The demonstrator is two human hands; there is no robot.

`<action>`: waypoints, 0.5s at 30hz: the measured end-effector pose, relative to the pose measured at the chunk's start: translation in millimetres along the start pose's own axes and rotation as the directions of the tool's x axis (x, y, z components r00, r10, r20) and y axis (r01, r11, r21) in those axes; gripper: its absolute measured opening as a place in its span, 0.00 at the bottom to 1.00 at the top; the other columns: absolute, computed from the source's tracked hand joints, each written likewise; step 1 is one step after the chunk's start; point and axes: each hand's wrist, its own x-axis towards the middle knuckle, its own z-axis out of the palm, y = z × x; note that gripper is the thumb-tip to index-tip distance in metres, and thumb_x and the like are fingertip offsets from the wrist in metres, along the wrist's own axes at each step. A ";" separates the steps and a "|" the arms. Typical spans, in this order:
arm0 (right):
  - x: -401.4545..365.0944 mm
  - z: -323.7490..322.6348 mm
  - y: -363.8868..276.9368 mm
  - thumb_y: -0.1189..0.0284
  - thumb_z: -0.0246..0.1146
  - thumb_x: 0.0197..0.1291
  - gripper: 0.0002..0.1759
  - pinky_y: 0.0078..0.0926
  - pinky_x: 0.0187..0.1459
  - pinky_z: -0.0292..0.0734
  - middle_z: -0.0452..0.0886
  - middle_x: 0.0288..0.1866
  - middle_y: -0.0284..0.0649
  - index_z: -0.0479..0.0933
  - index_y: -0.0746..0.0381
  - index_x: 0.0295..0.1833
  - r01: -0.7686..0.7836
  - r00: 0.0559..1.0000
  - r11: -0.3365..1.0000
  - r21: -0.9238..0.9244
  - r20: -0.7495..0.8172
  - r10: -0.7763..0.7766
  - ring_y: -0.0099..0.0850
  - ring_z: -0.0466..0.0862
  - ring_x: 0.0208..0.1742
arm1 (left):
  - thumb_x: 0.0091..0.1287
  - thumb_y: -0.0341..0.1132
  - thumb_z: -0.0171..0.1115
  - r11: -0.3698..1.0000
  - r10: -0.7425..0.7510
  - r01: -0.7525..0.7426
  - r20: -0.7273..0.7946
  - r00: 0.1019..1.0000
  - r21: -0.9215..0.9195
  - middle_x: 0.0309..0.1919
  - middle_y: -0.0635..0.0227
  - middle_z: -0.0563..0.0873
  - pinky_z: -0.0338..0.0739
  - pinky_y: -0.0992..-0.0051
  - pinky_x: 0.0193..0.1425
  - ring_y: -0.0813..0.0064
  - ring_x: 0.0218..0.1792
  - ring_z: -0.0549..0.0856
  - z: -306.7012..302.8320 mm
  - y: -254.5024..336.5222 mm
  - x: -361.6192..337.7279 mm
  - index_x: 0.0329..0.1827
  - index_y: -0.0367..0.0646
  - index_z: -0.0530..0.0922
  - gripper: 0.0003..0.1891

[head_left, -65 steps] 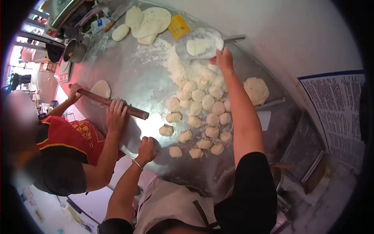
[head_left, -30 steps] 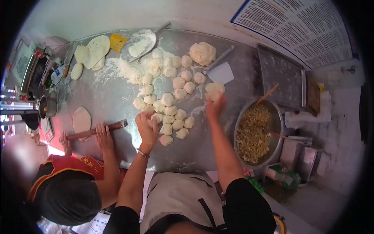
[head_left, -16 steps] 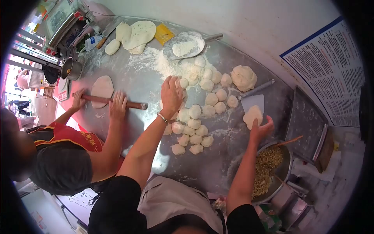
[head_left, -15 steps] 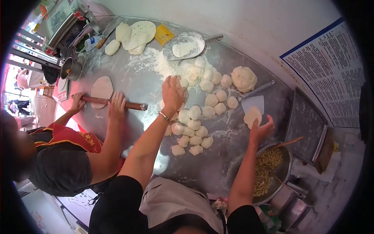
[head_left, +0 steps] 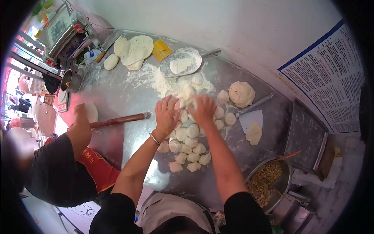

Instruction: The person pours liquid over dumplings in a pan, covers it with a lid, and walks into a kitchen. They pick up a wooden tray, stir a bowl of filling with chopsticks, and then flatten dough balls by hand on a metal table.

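My left hand, with a bracelet at the wrist, is over the left side of the dough balls, its fingers spread. My right hand is on the right side of the same cluster, slightly blurred; its fingertips and anything under them are hard to make out. Dough balls show between and below both hands. Loose flour lies just beyond them. A flattened dough round rests at the lower edge of a white sheet, right of my right hand.
Metal scoop with flour, large dough lump and metal rod lie farther back. A filling bowl stands at lower right, beside a tray. At left, a co-worker's arm is near a rolling pin.
My right hand has left the flattened dough round and moved left to the dough balls. My left hand has shifted slightly down and left. The co-worker's hands have moved on the rolling pin and dough.
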 end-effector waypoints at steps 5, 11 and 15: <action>-84.4 -37.0 -1.9 0.54 0.72 0.51 0.21 0.54 0.60 0.61 0.72 0.59 0.39 0.80 0.47 0.50 0.279 0.957 0.959 0.051 0.070 -0.282 0.42 0.70 0.62 | 0.69 0.47 0.60 0.993 0.006 -0.022 0.137 0.991 0.119 0.75 0.54 0.65 0.48 0.45 0.79 0.49 0.77 0.60 36.9 11.9 33.9 0.74 0.56 0.69 0.29; -5.1 -50.7 74.4 0.51 0.71 0.53 0.32 0.60 0.67 0.57 0.66 0.70 0.47 0.75 0.48 0.64 0.118 0.985 0.978 -0.174 -0.105 -0.138 0.50 0.65 0.72 | 0.68 0.57 0.60 0.967 0.207 -0.250 0.434 0.877 0.042 0.75 0.63 0.66 0.52 0.40 0.77 0.52 0.74 0.65 46.7 17.7 -24.6 0.69 0.65 0.75 0.26; -45.0 -5.3 46.5 0.47 0.69 0.55 0.38 0.64 0.70 0.52 0.60 0.78 0.46 0.71 0.46 0.71 0.094 0.996 0.994 -0.058 0.004 -0.093 0.52 0.58 0.78 | 0.65 0.55 0.65 0.972 0.042 -0.082 0.180 0.983 0.218 0.77 0.59 0.63 0.48 0.39 0.77 0.49 0.77 0.59 1.5 -8.0 -39.8 0.72 0.68 0.72 0.30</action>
